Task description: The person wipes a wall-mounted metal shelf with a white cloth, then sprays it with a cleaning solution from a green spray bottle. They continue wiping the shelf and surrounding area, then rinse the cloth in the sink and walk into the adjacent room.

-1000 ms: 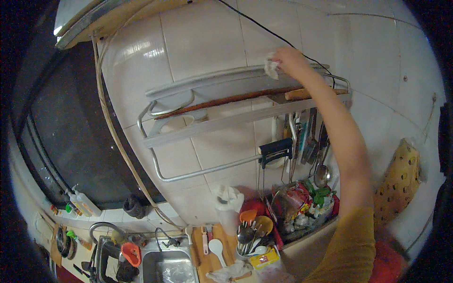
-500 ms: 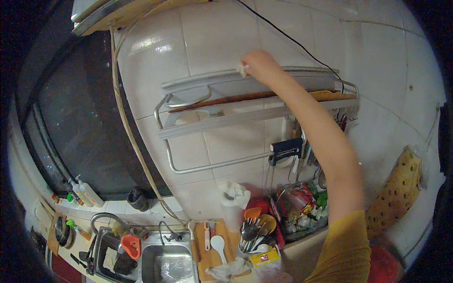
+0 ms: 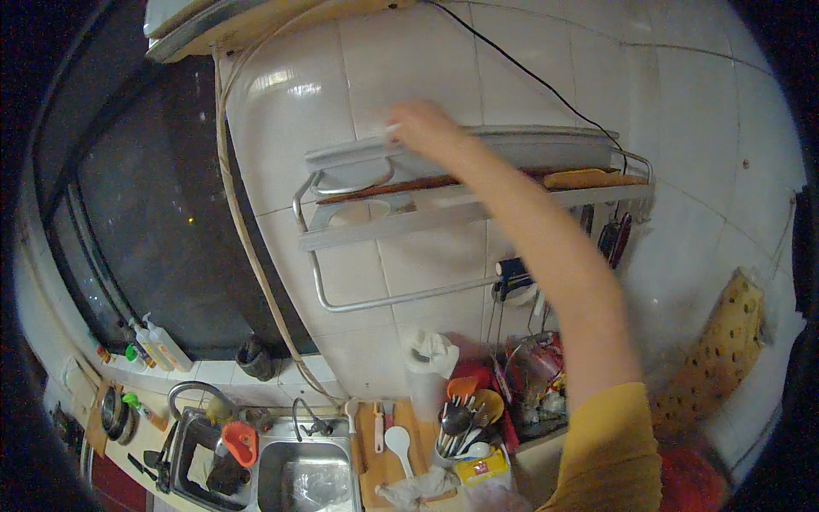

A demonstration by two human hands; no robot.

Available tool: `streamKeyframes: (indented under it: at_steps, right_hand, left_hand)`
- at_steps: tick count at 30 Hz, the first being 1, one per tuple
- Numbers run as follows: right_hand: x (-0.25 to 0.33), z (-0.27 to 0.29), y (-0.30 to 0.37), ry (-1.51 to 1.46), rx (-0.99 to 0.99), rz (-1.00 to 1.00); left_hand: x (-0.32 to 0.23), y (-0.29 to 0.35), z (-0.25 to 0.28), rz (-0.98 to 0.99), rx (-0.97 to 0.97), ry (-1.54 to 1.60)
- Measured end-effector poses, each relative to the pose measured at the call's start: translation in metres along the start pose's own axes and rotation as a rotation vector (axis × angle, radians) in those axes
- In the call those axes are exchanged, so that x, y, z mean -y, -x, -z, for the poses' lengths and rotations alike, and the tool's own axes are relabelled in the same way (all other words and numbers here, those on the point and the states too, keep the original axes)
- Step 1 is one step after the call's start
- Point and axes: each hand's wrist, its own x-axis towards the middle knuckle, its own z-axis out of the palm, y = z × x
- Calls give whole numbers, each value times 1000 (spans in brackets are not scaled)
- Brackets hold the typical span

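White cloth (image 3: 392,130) in tightly curled right hand (image 3: 416,130), by metal rack (image 3: 426,220).

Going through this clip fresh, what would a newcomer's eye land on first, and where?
Probably the bare right hand at the upper middle, near the top edge of the metal wall rack, with a bit of white cloth barely showing. Its yellow sleeve stands out at lower right. Next might be the bright orange basket at the double sink, lower left.
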Motion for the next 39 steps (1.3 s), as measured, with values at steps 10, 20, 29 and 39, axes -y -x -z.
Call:
streamKeyframes:
  at_steps: [10, 20, 29, 39]
  right_hand:
    - [-55, 58, 43, 242, -66, -87]
    - [50, -41, -42, -30, 81, 88]
    - [59, -38, -43, -133, 155, 237]
    - [-82, 83, 63, 159, 42, -21]
  left_hand:
    - [-8, 12, 16, -4, -57, -25]
    - [32, 14, 50, -7, -115, 26]
    - [-23, 36, 14, -24, -245, -125]
    - [-21, 16, 13, -3, -159, 16]
